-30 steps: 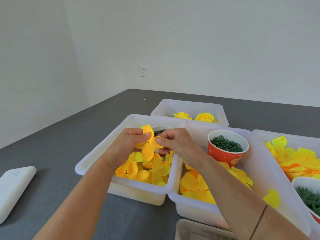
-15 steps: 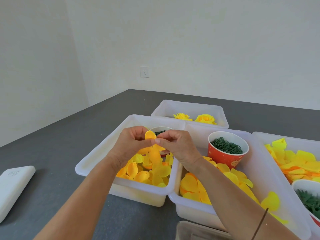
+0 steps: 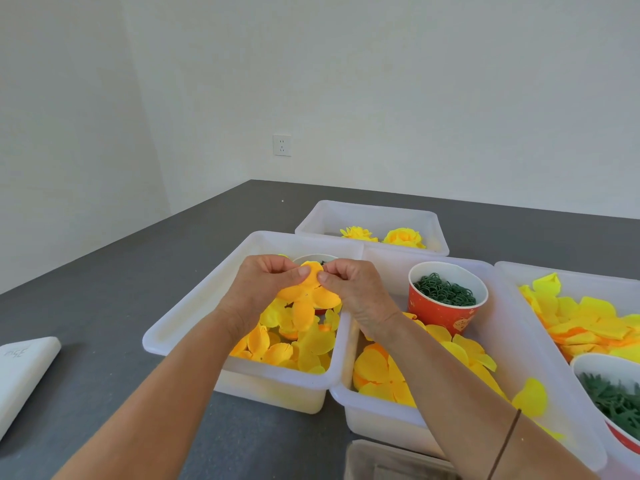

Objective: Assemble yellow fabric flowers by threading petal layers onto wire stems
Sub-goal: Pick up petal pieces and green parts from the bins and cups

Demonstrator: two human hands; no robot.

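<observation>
Pinching petal layer (image 3: 306, 294) top edge: left hand (image 3: 258, 289); right hand (image 3: 356, 289).

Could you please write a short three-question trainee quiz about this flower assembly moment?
1. True or false: both the left hand and the right hand pinch the petal layer.
2. What fills the red cup? A) green rings B) yellow petals C) water
3. How many finished flowers lie in the far bin?

Key: 1 true; 2 A; 3 two.
</observation>
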